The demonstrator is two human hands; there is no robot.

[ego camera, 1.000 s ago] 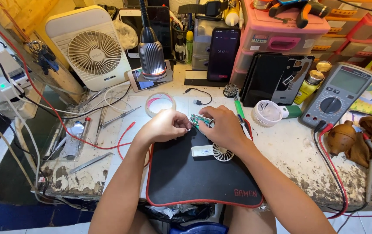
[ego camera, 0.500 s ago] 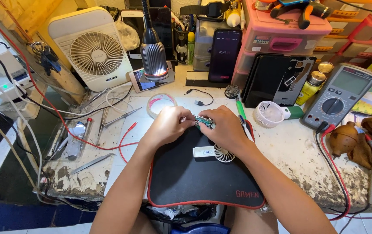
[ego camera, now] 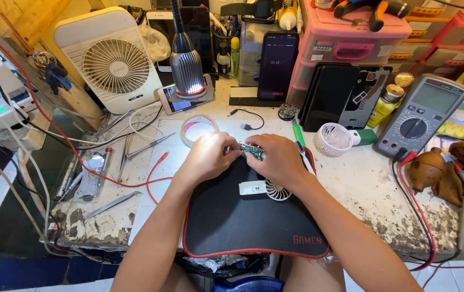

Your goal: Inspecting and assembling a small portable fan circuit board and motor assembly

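Observation:
My left hand [ego camera: 210,157] and my right hand [ego camera: 278,158] meet over the far edge of a black mat [ego camera: 248,221] with a red border. Together they pinch a small green circuit board [ego camera: 251,150] between their fingertips. Just under my right hand, a small white fan part [ego camera: 276,190] with a round grille lies on the mat. A roll of clear tape [ego camera: 198,130] sits on the bench just beyond my left hand.
A white desk fan [ego camera: 114,62] and a lit lamp [ego camera: 186,67] stand at the back left. A multimeter [ego camera: 424,114] with red and black leads lies at right, near a white fan cover [ego camera: 333,139]. Tweezers [ego camera: 148,146] and tools lie left. Phones and drawers line the back.
The view has shifted slightly, and my hands have kept working the small board in the same spot above the mat. Nothing has been put down or picked up.

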